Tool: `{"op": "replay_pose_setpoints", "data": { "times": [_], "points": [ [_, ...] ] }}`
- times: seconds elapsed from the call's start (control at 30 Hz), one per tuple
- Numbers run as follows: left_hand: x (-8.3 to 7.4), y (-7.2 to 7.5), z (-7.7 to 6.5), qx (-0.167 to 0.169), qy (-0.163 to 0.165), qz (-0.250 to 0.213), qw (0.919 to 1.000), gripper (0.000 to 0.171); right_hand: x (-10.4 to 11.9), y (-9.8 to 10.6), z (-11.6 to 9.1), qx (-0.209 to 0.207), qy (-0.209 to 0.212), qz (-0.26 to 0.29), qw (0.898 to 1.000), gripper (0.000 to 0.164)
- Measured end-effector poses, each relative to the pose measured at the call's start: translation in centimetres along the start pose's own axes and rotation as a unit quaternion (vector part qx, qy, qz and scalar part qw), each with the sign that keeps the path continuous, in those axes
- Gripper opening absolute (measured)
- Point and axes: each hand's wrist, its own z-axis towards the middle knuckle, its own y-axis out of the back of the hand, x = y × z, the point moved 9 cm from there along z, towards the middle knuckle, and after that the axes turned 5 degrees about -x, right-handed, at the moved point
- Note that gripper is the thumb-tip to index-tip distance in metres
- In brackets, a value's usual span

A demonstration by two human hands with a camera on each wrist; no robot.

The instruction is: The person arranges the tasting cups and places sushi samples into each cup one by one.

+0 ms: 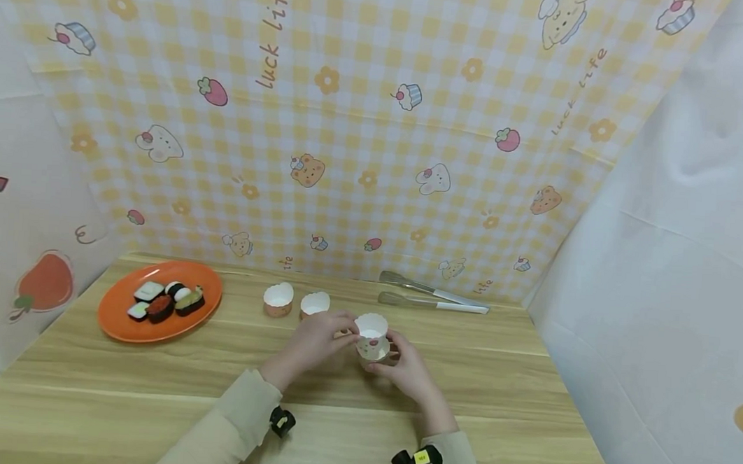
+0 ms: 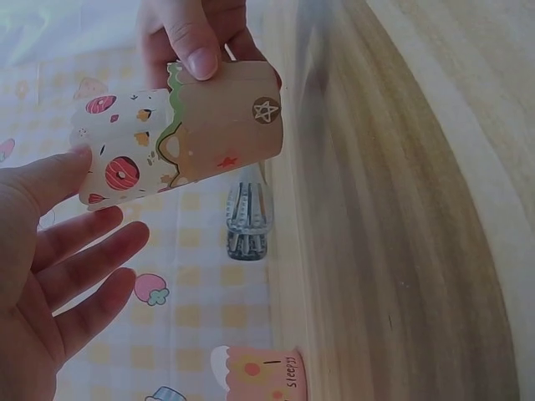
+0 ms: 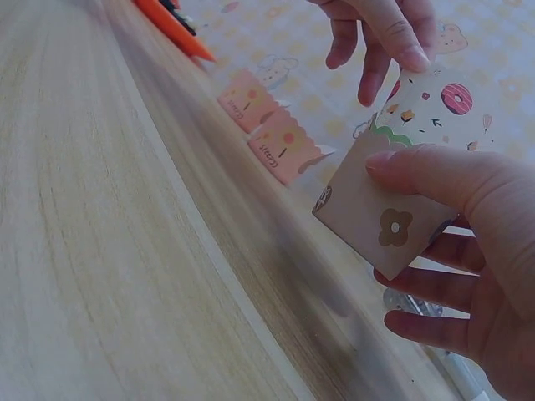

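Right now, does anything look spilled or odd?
Nothing stands out: the white patterned paper cup is partly inside the beige paper cup between the fingers; both pink paper cups stand upright; the assorted sushi sits on the orange oval plate.

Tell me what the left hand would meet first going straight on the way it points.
The left hand would first meet the white patterned cup, which it touches; past that, perhaps the tongs, though depth is unclear.
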Motion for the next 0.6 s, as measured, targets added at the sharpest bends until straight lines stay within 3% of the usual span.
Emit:
{"op": "replay_pose_setpoints", "data": {
  "times": [0.4,0.6],
  "points": [
    [-0.05,0.31,0.5,0.003,-0.002,0.012,0.9999,0.007,-0.51,0.02,-0.02,0.007,-0.014,0.0,1.0,0.064],
    [0.57,1.01,0.88,-0.018,0.017,0.025,0.9994,0.006,-0.56,0.13,0.03,0.004,-0.015,0.005,1.0,0.066]
  ]
}}
